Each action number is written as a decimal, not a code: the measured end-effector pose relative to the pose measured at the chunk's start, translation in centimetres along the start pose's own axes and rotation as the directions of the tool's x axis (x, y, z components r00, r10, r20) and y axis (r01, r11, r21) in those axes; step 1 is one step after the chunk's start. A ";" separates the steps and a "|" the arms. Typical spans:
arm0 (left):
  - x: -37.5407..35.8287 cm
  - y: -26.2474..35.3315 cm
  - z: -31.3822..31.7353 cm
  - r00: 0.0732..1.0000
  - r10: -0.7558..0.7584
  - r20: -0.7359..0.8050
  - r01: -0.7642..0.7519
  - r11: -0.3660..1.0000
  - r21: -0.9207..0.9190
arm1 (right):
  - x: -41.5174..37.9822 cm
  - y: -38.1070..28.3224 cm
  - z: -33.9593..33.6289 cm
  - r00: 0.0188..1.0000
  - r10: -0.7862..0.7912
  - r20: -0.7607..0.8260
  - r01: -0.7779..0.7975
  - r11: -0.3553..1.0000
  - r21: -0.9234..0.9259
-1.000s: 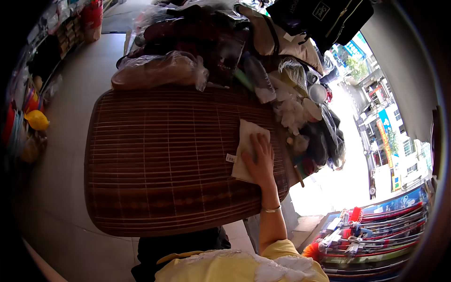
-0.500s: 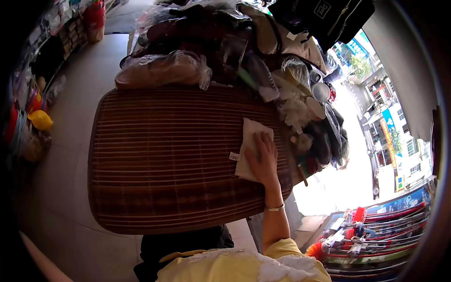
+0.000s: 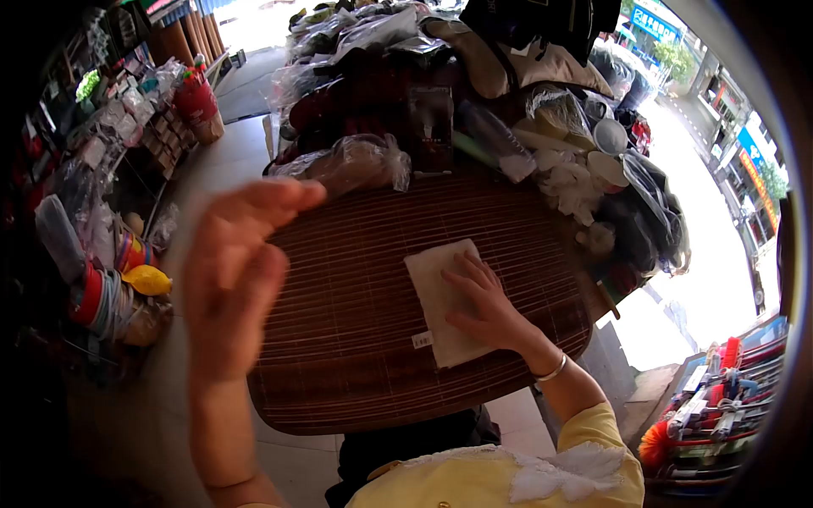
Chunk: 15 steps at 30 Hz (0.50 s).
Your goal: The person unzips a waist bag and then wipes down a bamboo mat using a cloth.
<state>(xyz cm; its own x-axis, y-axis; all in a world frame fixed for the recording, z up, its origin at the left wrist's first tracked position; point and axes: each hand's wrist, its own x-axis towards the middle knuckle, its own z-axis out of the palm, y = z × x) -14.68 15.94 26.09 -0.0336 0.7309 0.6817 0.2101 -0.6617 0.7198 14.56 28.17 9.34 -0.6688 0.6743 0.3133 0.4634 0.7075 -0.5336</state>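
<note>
A white cloth [image 3: 440, 300] is pressed flat by the right hand [image 3: 483, 305], fingers spread, on a brown slatted mat [image 3: 356, 288] lying on a table among piled goods. The left hand [image 3: 233, 271] is raised, blurred, with fingers open and nothing held. Were the cloth pushed hard toward the far edge, the plastic-wrapped bundle [image 3: 356, 161] and loose bags [image 3: 576, 182] could be knocked off. The mat overhangs toward the person, so it could be slid or tipped by pressure there.
</note>
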 end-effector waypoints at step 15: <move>-10.5 -10.8 14.6 0.820 -0.422 0.387 -0.060 0.609 0.791 | 1.4 -11.1 -11.9 -0.763 -0.317 -0.563 0.451 0.364 -0.815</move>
<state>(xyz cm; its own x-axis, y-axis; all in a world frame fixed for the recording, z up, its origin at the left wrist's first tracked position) -2.29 17.89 9.21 0.2618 0.9432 0.2044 0.9029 -0.3142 0.2933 15.42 23.81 25.02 0.6910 -0.6194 0.3727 0.3411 0.7340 0.5873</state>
